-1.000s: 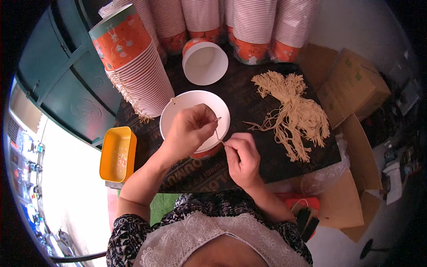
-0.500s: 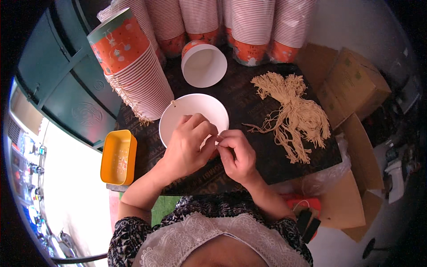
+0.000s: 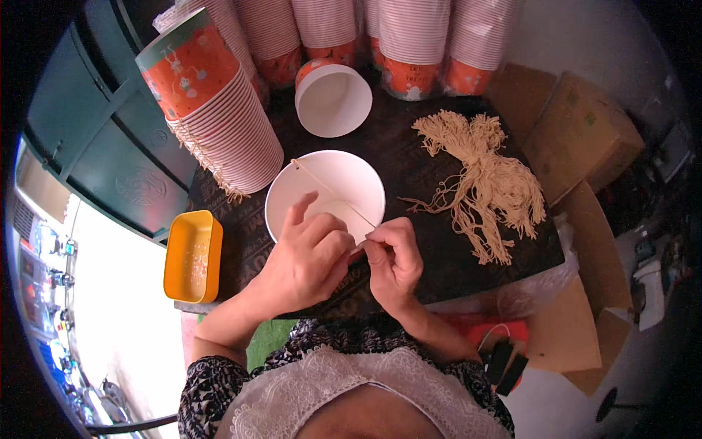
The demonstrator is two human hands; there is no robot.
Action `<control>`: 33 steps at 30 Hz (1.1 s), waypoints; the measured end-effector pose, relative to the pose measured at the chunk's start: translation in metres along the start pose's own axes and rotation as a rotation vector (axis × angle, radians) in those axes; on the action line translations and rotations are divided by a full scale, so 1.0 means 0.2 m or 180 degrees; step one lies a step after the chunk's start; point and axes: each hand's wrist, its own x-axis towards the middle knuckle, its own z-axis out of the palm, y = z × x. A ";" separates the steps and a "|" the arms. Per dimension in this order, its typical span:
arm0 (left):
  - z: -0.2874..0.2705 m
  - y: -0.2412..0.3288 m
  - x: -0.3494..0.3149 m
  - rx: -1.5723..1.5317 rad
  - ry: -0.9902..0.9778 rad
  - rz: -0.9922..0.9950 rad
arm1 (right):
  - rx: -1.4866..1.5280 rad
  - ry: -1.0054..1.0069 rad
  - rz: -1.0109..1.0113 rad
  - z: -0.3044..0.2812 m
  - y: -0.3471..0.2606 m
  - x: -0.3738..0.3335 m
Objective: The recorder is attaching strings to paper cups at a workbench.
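Observation:
A white-lined paper bucket [image 3: 281,197] stands mouth up in front of me, its near side mostly behind my hands. From a hole at its far left rim a thin beige cord [image 3: 333,192] runs taut across the mouth to my right hand [image 3: 395,257], which pinches it. My left hand [image 3: 311,252] lies over the near rim, index finger raised and the other fingers curled. Its fingertips meet near the right hand's thumb; what they grip there is hidden. Right of the bucket lies a bundle of beige cords [image 3: 486,175].
Left stands a tall nested stack of orange-printed paper buckets [image 3: 227,121] with cords hanging down its side. Another bucket [image 3: 334,102] lies tipped behind. Wrapped stacks [image 3: 413,44] line the table's back. A yellow tray [image 3: 192,260] holds small bits; cardboard boxes [image 3: 585,135] stand right.
The cord now stretches tight across the bucket's mouth. My left index finger has lifted, and the left hand has shifted slightly toward me. The bucket's mouth has moved a little right.

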 end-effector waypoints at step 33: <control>0.05 -0.05 -0.01 -0.0475 0.0152 -0.0182 | 0.0215 -0.0488 0.0181 -0.05 -0.06 0.03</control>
